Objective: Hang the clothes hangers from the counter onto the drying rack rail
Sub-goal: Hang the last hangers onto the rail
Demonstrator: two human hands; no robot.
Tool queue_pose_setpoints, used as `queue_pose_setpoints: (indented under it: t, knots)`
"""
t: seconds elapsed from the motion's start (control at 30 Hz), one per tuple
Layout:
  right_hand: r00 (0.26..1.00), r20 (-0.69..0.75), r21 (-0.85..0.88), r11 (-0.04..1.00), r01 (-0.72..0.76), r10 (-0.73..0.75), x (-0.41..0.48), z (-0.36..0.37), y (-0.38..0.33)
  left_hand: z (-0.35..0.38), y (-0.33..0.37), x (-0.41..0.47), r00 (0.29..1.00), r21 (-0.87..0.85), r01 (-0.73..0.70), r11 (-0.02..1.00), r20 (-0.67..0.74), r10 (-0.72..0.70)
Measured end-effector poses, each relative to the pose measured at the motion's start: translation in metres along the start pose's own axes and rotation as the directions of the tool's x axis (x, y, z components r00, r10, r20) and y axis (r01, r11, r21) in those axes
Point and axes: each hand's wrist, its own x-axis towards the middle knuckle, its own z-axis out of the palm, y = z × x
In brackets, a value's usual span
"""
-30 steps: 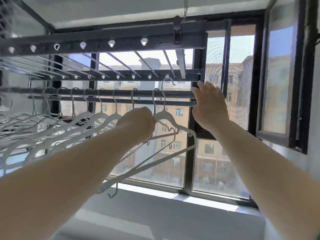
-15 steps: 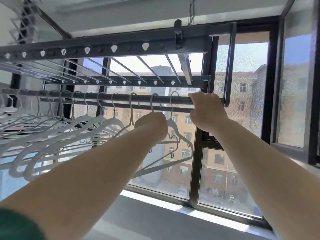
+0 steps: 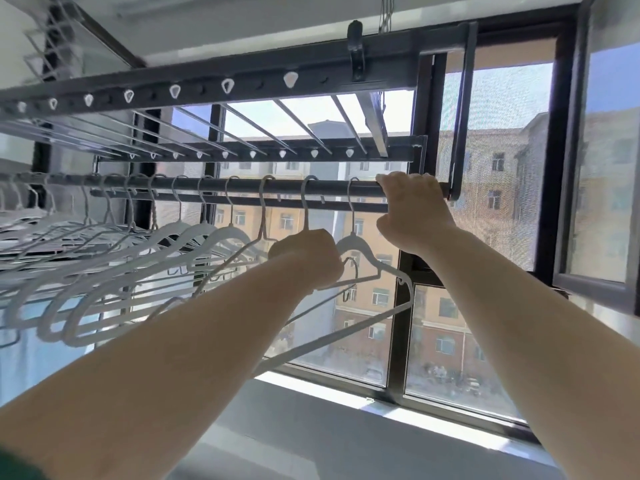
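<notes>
Both hooks that the left hand (image 3: pixel 306 259) was lifting toward the bar a second ago now sit over the rail (image 3: pixel 246 184). The right hand (image 3: pixel 414 216), flat and open against that rail then, has curled round it near its right end, with the fingers hooked over the top and clamped on the tube, as if to steady the drying rack (image 3: pixel 242 81). Looking up from underneath through the head camera, the left hand is a closed fist round the neck of a white hanger (image 3: pixel 306 216), whose hook wire drops straight from the rail into the fist. Just to its right hangs the last hanger (image 3: pixel 353 242). Its shoulder passes behind the knuckles, so I cannot tell whether the fist holds that one too. To the left, a long row of hangers (image 3: pixel 194 244) is already hooked along the same rail, spaced fairly evenly and swinging out toward the camera. Behind it all is the window (image 3: pixel 498 168), and a grey ledge (image 3: pixel 346 427) runs beneath it. To my eye this hanger is as good as hung. What is left is for the left hand to let go and perhaps nudge the hook into line with its neighbours. The counter is not in view, so I cannot say whether more hangers are waiting on it.
</notes>
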Motion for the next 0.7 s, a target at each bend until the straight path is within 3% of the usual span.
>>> queue_pose_setpoints:
  t: [0.13,0.37,0.7]
  knots:
    - [1.0,0.002,0.004,1.0,-0.016,0.016,-0.001,0.001,0.001,-0.008,-0.019,-0.025,0.998,-0.085,-0.02,0.996,0.065,0.026]
    - [0.999,-0.019,-0.03,0.998,-0.048,0.048,-0.003,-0.001,-0.002,-0.004,-0.066,-0.083,0.995,-0.302,-0.074,0.951,0.043,0.091]
    - [0.997,0.042,-0.168,0.984,-0.057,0.065,-0.003,-0.005,-0.005,0.046,-0.058,-0.136,0.947,-0.387,-0.164,0.907,-0.319,0.035]
